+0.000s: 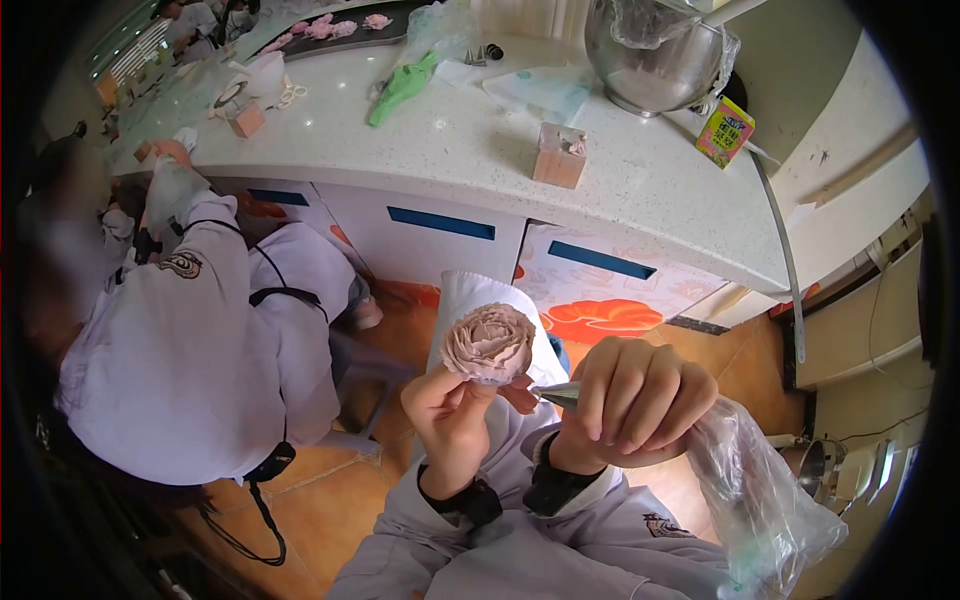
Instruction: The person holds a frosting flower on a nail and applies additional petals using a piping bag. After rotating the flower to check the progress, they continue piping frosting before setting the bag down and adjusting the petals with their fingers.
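A pale pink piped flower [488,343] with ruffled petals sits atop the fingers of my left hand [455,420], which pinch whatever support is beneath it; that support is mostly hidden. My right hand [640,405] is wrapped around a clear plastic piping bag [755,500]. From that fist a metal piping tip [558,394] points left, its end close to my left fingertips and just below the flower's right side. The bag's loose part hangs down to the right of my right hand.
Ahead is a speckled white counter [450,150] holding a wooden block [560,156], a steel mixing bowl [655,55], a yellow-green box [725,132] and a green piping bag [403,88]. A dark tray [385,25] carries pink flowers. A co-worker in white [190,340] sits close on the left.
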`<state>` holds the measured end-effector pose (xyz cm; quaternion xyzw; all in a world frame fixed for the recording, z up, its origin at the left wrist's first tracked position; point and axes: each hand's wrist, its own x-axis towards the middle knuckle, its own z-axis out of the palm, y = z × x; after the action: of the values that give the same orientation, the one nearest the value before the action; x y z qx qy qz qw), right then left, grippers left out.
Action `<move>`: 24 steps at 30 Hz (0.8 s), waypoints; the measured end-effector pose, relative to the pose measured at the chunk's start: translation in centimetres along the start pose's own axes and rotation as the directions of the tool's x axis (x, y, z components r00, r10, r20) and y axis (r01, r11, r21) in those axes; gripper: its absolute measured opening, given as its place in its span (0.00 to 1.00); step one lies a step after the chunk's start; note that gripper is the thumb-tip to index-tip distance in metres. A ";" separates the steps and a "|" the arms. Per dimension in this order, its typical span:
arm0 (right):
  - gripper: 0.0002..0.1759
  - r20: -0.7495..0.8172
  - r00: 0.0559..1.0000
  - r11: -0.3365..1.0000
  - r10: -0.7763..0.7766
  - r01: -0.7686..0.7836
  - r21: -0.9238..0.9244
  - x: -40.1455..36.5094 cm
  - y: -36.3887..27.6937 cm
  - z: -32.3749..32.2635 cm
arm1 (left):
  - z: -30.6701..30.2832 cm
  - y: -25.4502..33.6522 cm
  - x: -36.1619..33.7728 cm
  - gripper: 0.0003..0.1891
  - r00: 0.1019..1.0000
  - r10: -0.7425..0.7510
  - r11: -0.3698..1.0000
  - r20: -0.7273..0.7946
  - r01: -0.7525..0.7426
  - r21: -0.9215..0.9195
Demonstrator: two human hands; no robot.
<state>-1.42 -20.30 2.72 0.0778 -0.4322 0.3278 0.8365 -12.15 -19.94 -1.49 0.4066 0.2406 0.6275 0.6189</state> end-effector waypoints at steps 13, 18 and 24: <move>0.15 0.368 0.928 0.965 -0.049 -0.051 0.257 0.8 1.0 -1.2 | -2.1 -2.2 -0.7 0.07 0.978 0.205 0.922 -0.041 -0.179 0.342; 0.13 0.389 0.914 0.922 -0.111 -0.051 0.383 0.8 1.0 -1.3 | -2.4 -2.2 -0.5 0.10 0.982 0.189 0.918 0.013 -0.181 0.353; 0.12 0.452 0.883 0.889 -0.129 -0.099 0.447 1.3 0.9 -1.0 | -3.6 -4.0 0.2 0.10 0.972 0.198 0.907 0.126 -0.230 0.353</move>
<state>-0.76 -18.60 3.01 0.3531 -0.5313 0.3849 0.6670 -12.70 -18.51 -6.63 0.5655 0.2797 0.6175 0.4698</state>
